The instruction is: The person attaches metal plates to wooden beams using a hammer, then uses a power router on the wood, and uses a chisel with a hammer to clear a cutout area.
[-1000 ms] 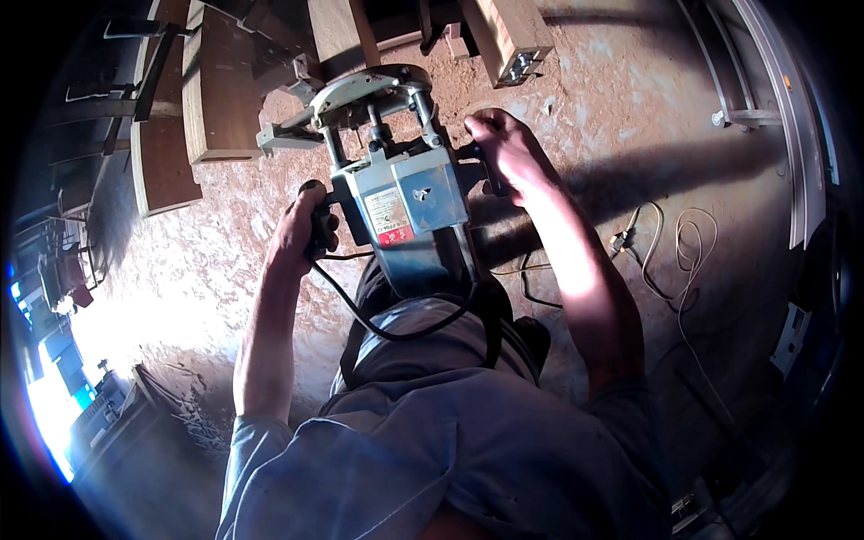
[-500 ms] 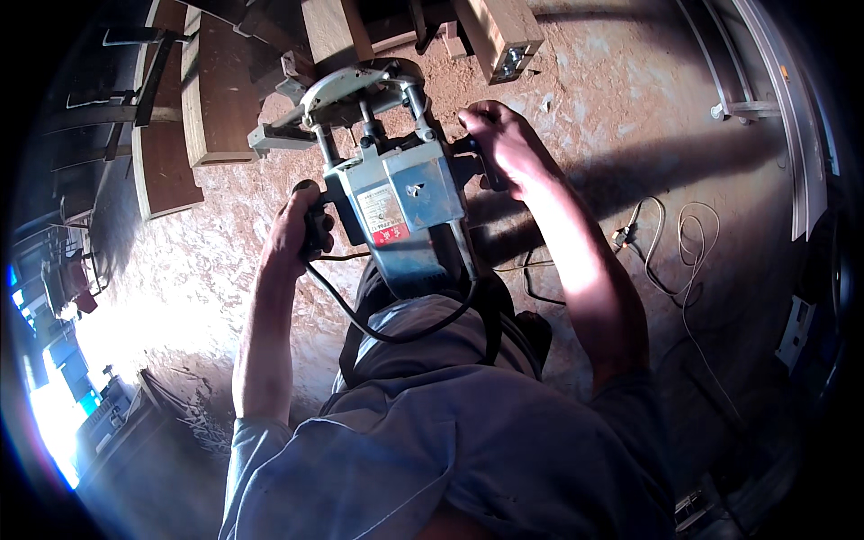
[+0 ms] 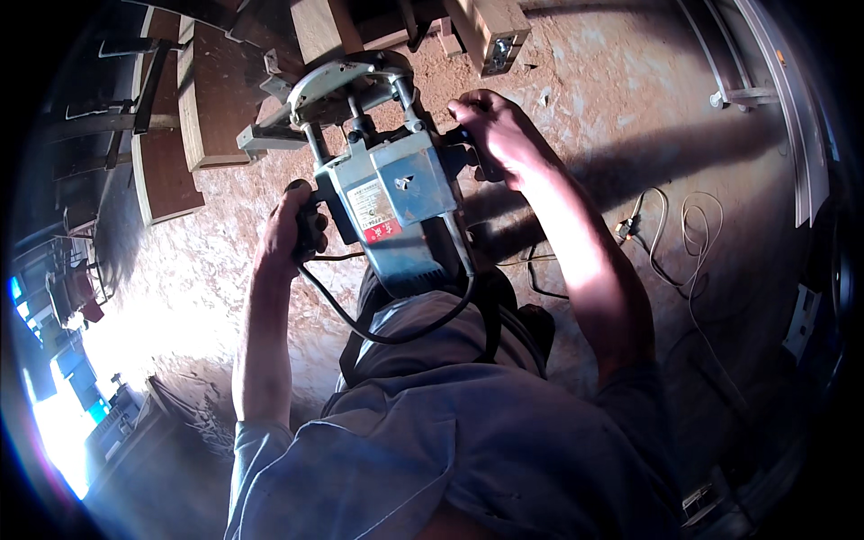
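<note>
A blue-grey plunge router (image 3: 405, 184) with two metal columns and a rounded base plate (image 3: 342, 76) is held out in front of my body, its base pointing away from me. My left hand (image 3: 290, 225) is closed round its dark left handle. My right hand (image 3: 495, 139) grips the right handle, with the thumb and forefinger bunched at the top. A bracket (image 3: 270, 135) sticks out left of the base, near the end of a wooden beam (image 3: 220, 117). A black power cord (image 3: 387, 339) loops from the router past my waist.
More timber pieces (image 3: 477, 36) and dark metal clamps (image 3: 153, 90) are at the upper left and top, over a floor (image 3: 630, 108) scattered with wood dust. A coiled cable with a plug (image 3: 666, 252) lies on the right. Long pale panels (image 3: 792, 117) stand at the far right edge.
The router and both my hands have shifted a little toward the upper left, the base plate coming closer to the timber. My grip looks the same.
</note>
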Available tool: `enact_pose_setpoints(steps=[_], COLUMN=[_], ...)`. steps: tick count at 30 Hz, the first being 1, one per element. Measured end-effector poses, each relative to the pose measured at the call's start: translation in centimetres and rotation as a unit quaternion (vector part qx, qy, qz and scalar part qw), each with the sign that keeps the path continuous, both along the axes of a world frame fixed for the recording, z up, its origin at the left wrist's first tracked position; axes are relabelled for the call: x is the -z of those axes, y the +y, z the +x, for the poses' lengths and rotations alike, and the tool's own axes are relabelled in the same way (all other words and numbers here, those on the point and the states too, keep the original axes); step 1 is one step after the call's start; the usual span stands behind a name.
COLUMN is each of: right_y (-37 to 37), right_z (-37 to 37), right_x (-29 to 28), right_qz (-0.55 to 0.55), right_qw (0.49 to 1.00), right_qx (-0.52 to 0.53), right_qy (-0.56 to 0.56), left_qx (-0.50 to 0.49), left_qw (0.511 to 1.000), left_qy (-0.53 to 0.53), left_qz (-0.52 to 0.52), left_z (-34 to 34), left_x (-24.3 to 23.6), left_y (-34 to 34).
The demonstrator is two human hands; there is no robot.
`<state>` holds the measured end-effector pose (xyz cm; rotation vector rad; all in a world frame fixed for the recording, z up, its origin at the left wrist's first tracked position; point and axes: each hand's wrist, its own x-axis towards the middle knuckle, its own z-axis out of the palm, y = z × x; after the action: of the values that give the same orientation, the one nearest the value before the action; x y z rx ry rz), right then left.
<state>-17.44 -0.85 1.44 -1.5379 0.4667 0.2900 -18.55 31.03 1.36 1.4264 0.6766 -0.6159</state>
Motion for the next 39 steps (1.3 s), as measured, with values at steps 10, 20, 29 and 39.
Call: enact_pose_setpoints(steps=[10,20,29,39], right_y=[-0.3,0.1,-0.9,-0.6], right_z=[0.3,-0.1,0.5,0.3], right_x=[0.4,-0.5,-0.4,-0.5], right_qz=[-0.037,-0.010,0.031,0.024], right_qw=[0.998,0.999,0.998,0.999], right_qx=[0.005,0.022,-0.053,-0.019], right_qy=[-0.041,-0.025,-0.019,-0.025], left_qx=[-0.009,-0.015,-0.009,-0.011], left_qw=[1.000,1.000,0.999,0.999], left_qy=[-0.013,-0.018,-0.030,-0.030], left_qz=[0.009,0.017,0.012,-0.020], left_z=[0.0,-0.1,-0.1,0.0], left_x=[0.2,-0.1,-0.2,-0.2], left_y=[-0.1,-0.1,0.0,0.3])
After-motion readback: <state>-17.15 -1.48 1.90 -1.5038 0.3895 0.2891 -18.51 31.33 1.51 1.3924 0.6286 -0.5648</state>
